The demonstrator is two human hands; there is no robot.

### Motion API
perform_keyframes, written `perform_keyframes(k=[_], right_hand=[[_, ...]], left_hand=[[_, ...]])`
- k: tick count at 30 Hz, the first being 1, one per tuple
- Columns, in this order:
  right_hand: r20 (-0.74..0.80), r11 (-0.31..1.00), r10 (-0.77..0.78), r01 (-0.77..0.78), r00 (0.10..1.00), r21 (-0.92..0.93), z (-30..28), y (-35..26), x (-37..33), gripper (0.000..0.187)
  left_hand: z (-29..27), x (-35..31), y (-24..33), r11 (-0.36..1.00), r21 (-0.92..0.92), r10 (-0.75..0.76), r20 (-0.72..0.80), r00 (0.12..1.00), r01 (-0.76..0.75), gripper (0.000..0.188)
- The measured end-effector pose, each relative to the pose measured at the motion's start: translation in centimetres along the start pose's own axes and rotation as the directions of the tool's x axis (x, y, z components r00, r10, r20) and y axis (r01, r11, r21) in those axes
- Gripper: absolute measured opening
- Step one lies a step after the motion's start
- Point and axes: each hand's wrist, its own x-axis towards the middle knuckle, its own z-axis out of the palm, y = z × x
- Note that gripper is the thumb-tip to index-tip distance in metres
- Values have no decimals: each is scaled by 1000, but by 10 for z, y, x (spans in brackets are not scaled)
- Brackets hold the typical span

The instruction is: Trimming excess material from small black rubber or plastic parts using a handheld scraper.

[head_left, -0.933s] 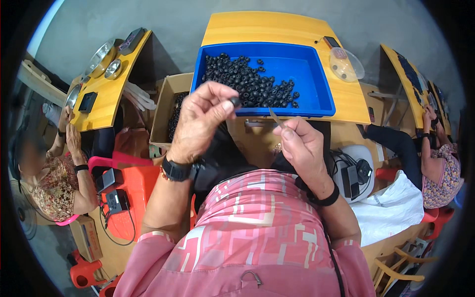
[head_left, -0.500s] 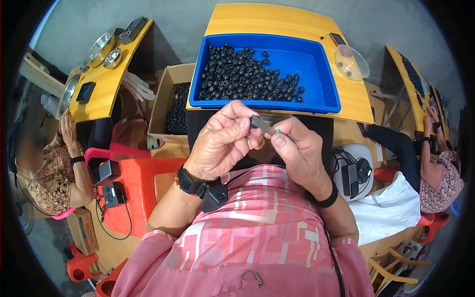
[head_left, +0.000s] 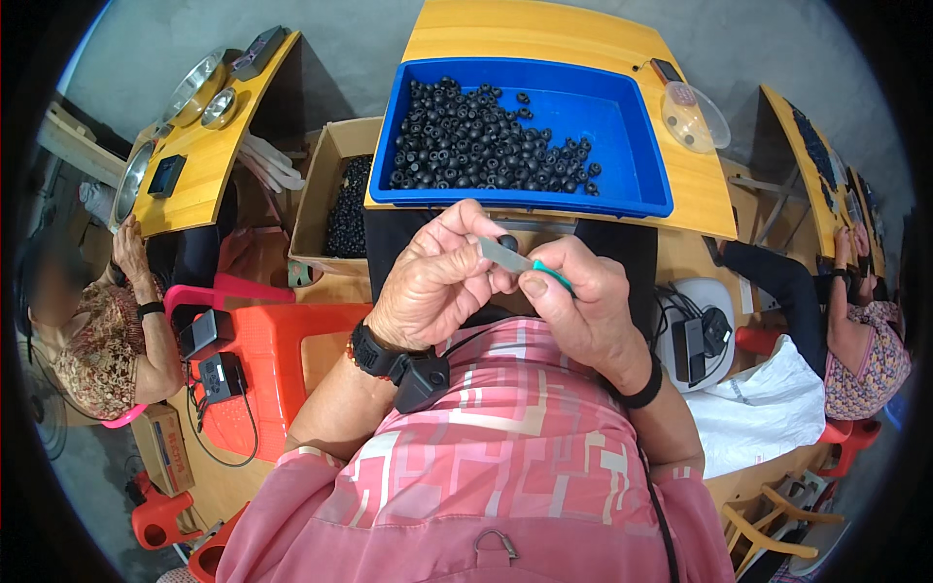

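Note:
My left hand point(head_left: 428, 277) pinches a small round black part point(head_left: 506, 241) between thumb and fingers, in front of my chest. In my right hand point(head_left: 591, 299) is a small knife point(head_left: 504, 257) with a teal handle, gripped by thumb and bent forefinger. Its flat pale blade points left and lies against or just in front of the black part. The blade's tip reaches the left thumb; whether it touches the skin cannot be told. Beyond both hands, a blue tray point(head_left: 622, 146) holds a heap of similar black parts, mostly on its left side.
The tray stands on a yellow table point(head_left: 525, 29), near a clear plastic lid point(head_left: 692, 121). A cardboard box point(head_left: 309, 219) of black parts sits left of it. Red stool point(head_left: 277, 369), white sack point(head_left: 768, 408). One person point(head_left: 107, 330) sits left, another point(head_left: 865, 340) right.
The knife has turned in my right hand, so its teal handle now shows more and the blade lies flatter. The round black part has become more visible above the blade.

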Motion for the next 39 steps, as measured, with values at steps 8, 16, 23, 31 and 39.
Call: perform_keyframes(k=[8, 16, 23, 31, 39], right_hand=[[-4, 1000, 8, -8, 1000, -4, 0, -2, 2, 14], [1, 999, -28, 28, 1000, -33, -1, 1, 2, 15], [11, 1000, -7, 7, 1000, 1, -1, 2, 2, 14], [20, 998, -49, 48, 999, 41, 1, 8, 3, 13], [-188, 929, 262, -195, 947, 314, -14, 6, 4, 10]], left_hand=[[-1, 0, 0, 1000, 29, 0, -15, 1000, 0, 14], [-2, 0, 0, 1000, 12, -16, -8, 1000, 16, 14], [1, 0, -1, 998, 70, 6, -51, 999, -3, 16], [2, 1, 3, 998, 57, 14, 1, 1000, -14, 14], [4, 0, 4, 995, 96, -31, 27, 999, 28, 9]])
